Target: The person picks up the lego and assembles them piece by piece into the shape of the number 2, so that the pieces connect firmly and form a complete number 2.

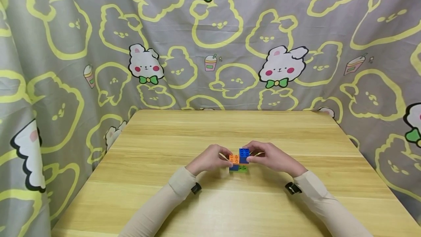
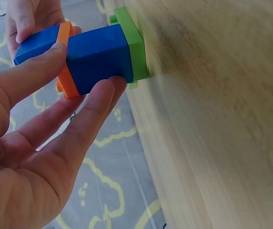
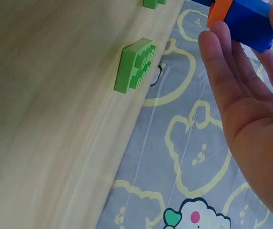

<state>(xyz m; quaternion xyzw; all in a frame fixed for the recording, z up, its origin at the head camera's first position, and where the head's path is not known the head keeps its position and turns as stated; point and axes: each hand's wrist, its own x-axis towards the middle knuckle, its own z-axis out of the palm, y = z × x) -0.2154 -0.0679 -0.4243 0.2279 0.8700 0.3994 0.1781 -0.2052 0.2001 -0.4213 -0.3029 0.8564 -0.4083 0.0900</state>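
The left hand (image 1: 209, 160) pinched the orange brick (image 1: 234, 159); the right hand (image 1: 274, 157) gripped the upper blue brick (image 1: 244, 155) atop the orange's right end.

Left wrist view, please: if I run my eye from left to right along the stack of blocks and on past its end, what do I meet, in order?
Upper blue block → orange block → lower blue block → green block → wooden table.
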